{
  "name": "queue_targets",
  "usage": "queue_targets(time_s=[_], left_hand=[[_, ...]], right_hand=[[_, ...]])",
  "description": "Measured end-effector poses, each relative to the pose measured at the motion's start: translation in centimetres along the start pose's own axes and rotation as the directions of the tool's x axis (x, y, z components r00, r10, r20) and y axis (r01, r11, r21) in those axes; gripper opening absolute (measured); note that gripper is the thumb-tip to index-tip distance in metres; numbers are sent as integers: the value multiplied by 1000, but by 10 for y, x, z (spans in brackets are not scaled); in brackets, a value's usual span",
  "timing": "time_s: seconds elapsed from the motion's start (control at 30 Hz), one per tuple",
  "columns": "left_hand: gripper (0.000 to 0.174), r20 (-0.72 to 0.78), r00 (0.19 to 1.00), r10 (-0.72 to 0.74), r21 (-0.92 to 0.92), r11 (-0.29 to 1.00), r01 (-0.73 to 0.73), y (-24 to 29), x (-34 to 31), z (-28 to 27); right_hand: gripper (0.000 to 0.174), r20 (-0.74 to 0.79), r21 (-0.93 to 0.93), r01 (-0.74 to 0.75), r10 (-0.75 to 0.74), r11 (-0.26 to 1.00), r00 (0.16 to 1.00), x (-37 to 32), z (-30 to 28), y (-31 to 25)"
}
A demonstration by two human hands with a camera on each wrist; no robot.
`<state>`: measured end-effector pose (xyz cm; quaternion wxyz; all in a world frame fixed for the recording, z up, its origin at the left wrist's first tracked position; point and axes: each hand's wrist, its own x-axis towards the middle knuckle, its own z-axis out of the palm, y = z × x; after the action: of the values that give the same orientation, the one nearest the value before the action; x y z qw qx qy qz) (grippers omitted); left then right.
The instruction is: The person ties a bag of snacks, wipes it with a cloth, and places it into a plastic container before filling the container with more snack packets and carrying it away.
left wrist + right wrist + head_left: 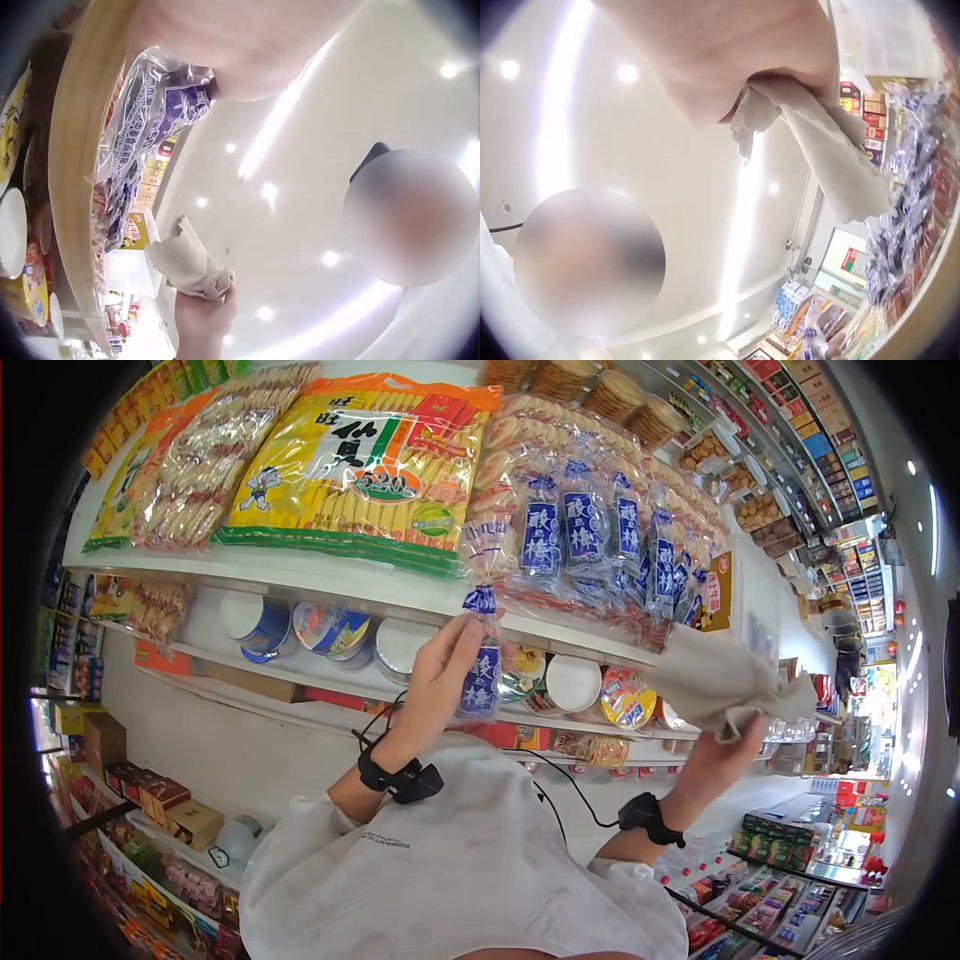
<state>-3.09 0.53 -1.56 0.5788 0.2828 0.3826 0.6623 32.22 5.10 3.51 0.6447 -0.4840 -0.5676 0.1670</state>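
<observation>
My left hand [432, 678] pinches a clear plastic packet [480, 685] with a blue label at the front edge of the upper shelf. That packet hangs down over the shelf edge in the head view and shows large and crinkled in the left wrist view. A beige-grey cloth [725, 685] is bunched in my right hand [728, 760], at the right end of the same shelf. In the right wrist view the cloth [836, 154] dangles from curled fingers. Similar blue-labelled packets [580, 525] lie grouped on the shelf between the two hands.
Yellow snack bags [350, 470] and bags of wrapped sticks [215, 470] line the upper shelf [330, 580] to the left. Instant-noodle tubs [330, 630] stand on the shelf below. A brown-and-white carton [718, 595] is at the right. Round biscuits in packs [610, 395] sit behind.
</observation>
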Motion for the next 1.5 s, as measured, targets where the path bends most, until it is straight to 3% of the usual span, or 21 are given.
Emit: queue_targets(time_s=[0.03, 0.1, 0.13, 0.23, 0.37, 0.4, 0.47, 0.5, 0.53, 0.57, 0.6, 0.67, 0.73, 0.83, 0.9, 1.0, 1.1, 1.2, 1.3, 1.4, 1.5], left_hand=[[35, -17, 1000, -4, -35, 999, 3, 2, 1, -4], [38, -42, 999, 13, -34, 999, -14, 4, 2, -14], [39, -45, 999, 9, -61, 998, -12, 7, 2, -19], [46, -42, 999, 23, -98, 995, -27, 8, 3, -33], [53, -71, 997, 41, -72, 996, -46, 11, 7, -43], [53, -92, 995, 43, -58, 997, -48, 13, 7, -45], [55, -139, 988, 65, -32, 997, -71, 17, 5, -48], [55, -164, 983, 78, -18, 996, -82, 19, 3, -51], [56, -186, 978, 92, -11, 995, -96, 20, 2, -54], [56, -224, 967, 119, -11, 992, -124, 22, 0, -56], [56, -259, 955, 143, -11, 988, -151, 24, -3, -57], [55, -326, 924, 199, 2, 978, -210, 23, -7, -62], [54, -385, 887, 255, 52, 965, -255, 25, -9, -68], [57, -483, 838, 252, 41, 963, -266, 31, -12, -68], [49, -490, 835, 251, -30, 952, -303, 29, -11, -75], [40, -465, 823, 327, 168, 945, -281, 32, -8, -69], [36, -411, 841, 350, 227, 934, -278, 29, -1, -62], [39, -267, 920, 288, 59, 957, -282, 30, 6, -51], [42, -215, 937, 275, 7, 960, -280, 32, 7, -31], [43, -231, 933, 277, -42, 955, -294, 33, 10, -17], [45, -286, 903, 320, -35, 938, -344, 28, 19, -10]], right_hand=[[62, -51, 83, -22, 26, 996, 998, 8, 2, -16], [60, -204, 418, -145, 248, 897, 947, 22, 12, -54], [63, -175, 324, -125, 189, 938, 966, 28, 22, -67], [64, -241, 290, -50, 123, 956, 963, 40, 28, -78], [66, -192, 258, -18, 70, 966, 979, 33, 70, -74], [63, -142, 198, -33, 62, 980, 988, 29, 84, -71], [57, 204, -287, 49, 11, 957, 979, 22, 107, -68], [55, 365, -361, 111, 31, 926, 931, 19, 124, -71], [52, 472, -120, -56, 107, 991, 875, 17, 163, -88], [49, 570, 82, -274, 181, 958, 802, 16, 201, -104], [44, 657, 215, -201, 11, 956, 754, 14, 221, -100], [44, 748, 325, -250, -87, 912, 658, 5, 255, -107], [45, 851, 256, 193, -316, 947, 421, 13, 269, -100], [51, 833, 207, 375, -364, 904, 416, 8, 270, -85], [51, 750, 100, 465, -373, 880, 546, 22, 261, -81], [50, 586, -206, 610, -402, 765, 704, 38, 243, -58], [43, 629, -204, 562, -333, 801, 703, 39, 229, -13], [35, 618, -152, 474, -291, 867, 731, 35, 220, 2], [32, 518, -62, 358, -276, 932, 810, 35, 214, -1], [32, 316, -51, 407, -372, 912, 873, 41, 207, -17], [40, 339, 299, 132, -235, 945, 911, 24, 204, -46]])
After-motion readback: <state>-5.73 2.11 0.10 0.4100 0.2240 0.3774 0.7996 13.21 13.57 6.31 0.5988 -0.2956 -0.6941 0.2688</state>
